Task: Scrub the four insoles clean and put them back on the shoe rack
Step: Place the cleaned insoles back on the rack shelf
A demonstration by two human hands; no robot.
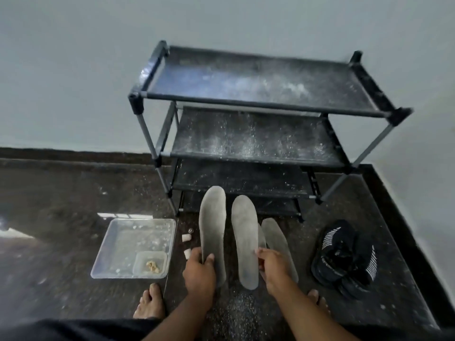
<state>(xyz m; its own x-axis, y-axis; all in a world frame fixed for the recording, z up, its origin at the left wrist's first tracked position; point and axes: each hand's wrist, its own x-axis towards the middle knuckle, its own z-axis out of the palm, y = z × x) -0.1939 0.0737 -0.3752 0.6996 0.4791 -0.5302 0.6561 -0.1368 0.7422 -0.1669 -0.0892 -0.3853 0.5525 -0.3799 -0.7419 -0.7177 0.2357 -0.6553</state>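
A third insole (261, 236) showed only as a sliver behind the middle one; lower shelves (236, 178) were blurred.

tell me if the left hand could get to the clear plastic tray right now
Probably not freely: the left hand is closed on an insole. The clear plastic tray sits on the floor just to its left with nothing between them, so the way looks open once the insole is put down.

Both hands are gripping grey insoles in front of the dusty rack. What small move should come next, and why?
Probably lift the insoles toward the clear tray. The left hand holds one insole, the right hand another with more behind, all looking dull and dusty; the shoe rack shelves are bare.
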